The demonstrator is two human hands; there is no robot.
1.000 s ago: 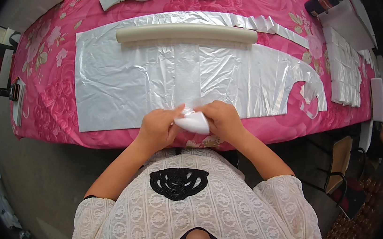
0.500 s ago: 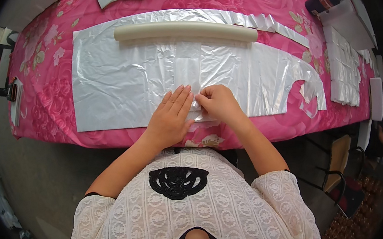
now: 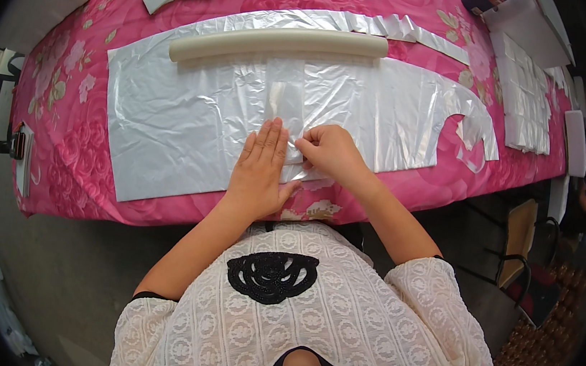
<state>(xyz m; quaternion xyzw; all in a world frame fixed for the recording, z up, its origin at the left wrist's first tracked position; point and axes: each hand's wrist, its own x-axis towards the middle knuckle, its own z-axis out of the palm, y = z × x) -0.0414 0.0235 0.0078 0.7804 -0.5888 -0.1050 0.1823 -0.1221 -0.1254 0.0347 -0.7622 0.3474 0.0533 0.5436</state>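
Plastic strip [image 3: 287, 106] under left hand [image 3: 260, 168], pinched by right hand [image 3: 331, 151] fingers.

Both forearms come up from the lower middle of the view, bare below white lace sleeves, and converge so that the two hands sit just beside each other. The left hand [image 3: 260, 167] lies flat, palm down, fingers straight and close together pointing away from the body, thumb spread toward the right. The right hand [image 3: 330, 151] is curled, knuckles up, its fingertips [image 3: 302, 143] drawn together in a pinch next to the left hand's fingers, wrist bent inward
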